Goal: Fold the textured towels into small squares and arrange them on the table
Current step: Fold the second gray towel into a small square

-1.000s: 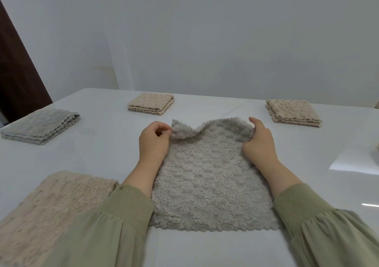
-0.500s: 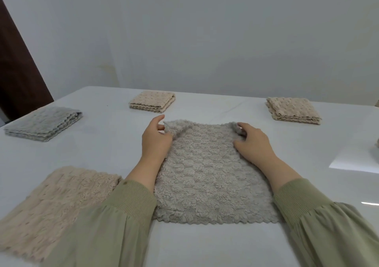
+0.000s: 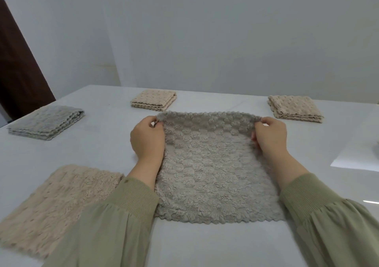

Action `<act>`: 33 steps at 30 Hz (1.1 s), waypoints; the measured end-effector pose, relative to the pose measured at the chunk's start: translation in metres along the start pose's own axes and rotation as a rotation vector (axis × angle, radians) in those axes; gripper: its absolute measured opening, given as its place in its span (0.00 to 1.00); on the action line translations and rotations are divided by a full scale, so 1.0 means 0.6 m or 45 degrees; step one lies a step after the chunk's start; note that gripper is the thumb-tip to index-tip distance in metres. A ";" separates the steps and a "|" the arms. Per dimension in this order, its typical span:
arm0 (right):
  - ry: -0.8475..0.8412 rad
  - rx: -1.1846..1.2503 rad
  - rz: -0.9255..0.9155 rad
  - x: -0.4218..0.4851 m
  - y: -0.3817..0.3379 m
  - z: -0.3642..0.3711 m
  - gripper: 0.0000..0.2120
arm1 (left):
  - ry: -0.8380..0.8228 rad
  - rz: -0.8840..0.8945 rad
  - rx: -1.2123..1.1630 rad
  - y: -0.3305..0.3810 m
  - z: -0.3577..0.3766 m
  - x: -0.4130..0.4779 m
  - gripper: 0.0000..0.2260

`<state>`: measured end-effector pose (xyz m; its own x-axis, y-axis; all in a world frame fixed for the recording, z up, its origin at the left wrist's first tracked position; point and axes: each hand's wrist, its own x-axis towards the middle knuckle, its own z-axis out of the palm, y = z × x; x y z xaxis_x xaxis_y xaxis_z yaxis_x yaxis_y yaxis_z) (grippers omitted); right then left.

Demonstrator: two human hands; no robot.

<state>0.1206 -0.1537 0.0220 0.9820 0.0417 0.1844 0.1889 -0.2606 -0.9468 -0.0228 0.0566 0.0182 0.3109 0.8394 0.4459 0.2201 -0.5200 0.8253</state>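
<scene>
A grey-beige textured towel point(image 3: 213, 170) lies spread on the white table point(image 3: 98, 143) in front of me. My left hand point(image 3: 147, 137) pinches its far left corner and my right hand point(image 3: 270, 137) pinches its far right corner. The far edge is stretched straight between them, slightly raised off the table. The near scalloped edge lies flat. A beige towel point(image 3: 55, 201) lies unfolded at the near left, partly under my left sleeve.
Three folded squares sit further back: a grey one point(image 3: 46, 122) at the left, a beige one point(image 3: 153, 100) at the centre back, another beige one point(image 3: 295, 108) at the right back. A dark door point(image 3: 18, 67) stands at the far left.
Both hands have taken the far corners and pulled the slack, bunched far edge out straight and taut. The hands now sit wider apart.
</scene>
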 end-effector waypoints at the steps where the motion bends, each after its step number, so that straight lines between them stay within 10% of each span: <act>1: -0.065 0.121 0.094 0.002 -0.003 -0.003 0.11 | 0.005 -0.007 -0.087 0.004 -0.001 -0.002 0.06; 7: -0.033 0.144 -0.209 0.000 -0.017 -0.002 0.05 | -0.274 -0.249 -0.871 0.021 -0.003 -0.008 0.12; 15: 0.061 0.026 -0.387 -0.022 -0.009 0.011 0.06 | -0.368 -0.537 -1.029 0.021 -0.009 -0.012 0.04; 26: 0.341 -0.062 -0.239 -0.038 0.015 -0.058 0.10 | -0.397 -0.463 -0.697 0.028 -0.054 -0.067 0.07; 33: 0.042 -0.472 -0.169 -0.035 0.050 -0.080 0.11 | -0.618 -0.145 -0.034 0.003 -0.064 -0.080 0.08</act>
<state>0.1051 -0.2087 0.0022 0.9472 0.0691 0.3130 0.2924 -0.5860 -0.7557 -0.0726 0.0217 0.0115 0.6822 0.7166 0.1452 0.2561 -0.4201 0.8706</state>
